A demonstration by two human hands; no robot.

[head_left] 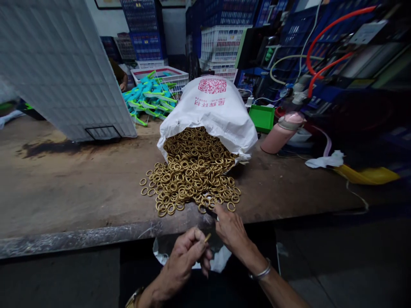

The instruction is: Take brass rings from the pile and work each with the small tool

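My left hand point(188, 252) is closed in front of the table edge, pinching a gold-coloured ring point(207, 237) between thumb and finger; the ring shows nearly edge-on. Close beside it on the right, my right hand point(233, 229) grips a thin dark tool point(210, 212), its tip reaching the front of a heap of gold rings point(189, 182). What kind of tool it is cannot be made out. The rings spill onto the table from the mouth of a white woven sack point(208, 109) lying on its side. Below my hands, part of a whitish bag point(221, 259) shows.
A grey ribbed panel point(73, 72) stands on the wooden table point(96, 188) at left. Turquoise and green plastic pieces point(150, 96) lie behind the sack. At right are a pink bottle point(282, 133), a green tray point(261, 118) and red hoses point(308, 55). Another person's hand point(123, 85) shows at back left.
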